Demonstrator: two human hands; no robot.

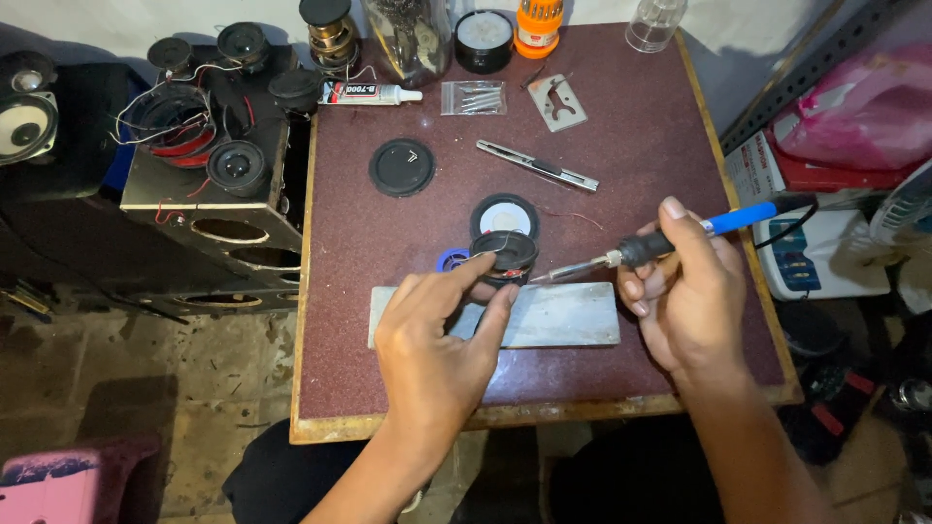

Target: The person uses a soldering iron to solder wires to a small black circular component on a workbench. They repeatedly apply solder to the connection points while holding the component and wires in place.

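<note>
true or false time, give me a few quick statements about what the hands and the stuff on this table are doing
1. The right hand holds a soldering iron with a blue handle. True.
2. The iron's tip points at the small black speaker by the left hand's fingers. True.
3. The left hand holds the utility knife. False: the knife lies untouched farther back on the table.
4. The glue tube lies on the grey slab. False: it lies at the table's far edge, near the loose speakers.
5. A flat black disc lies alone on the table. True.
</note>
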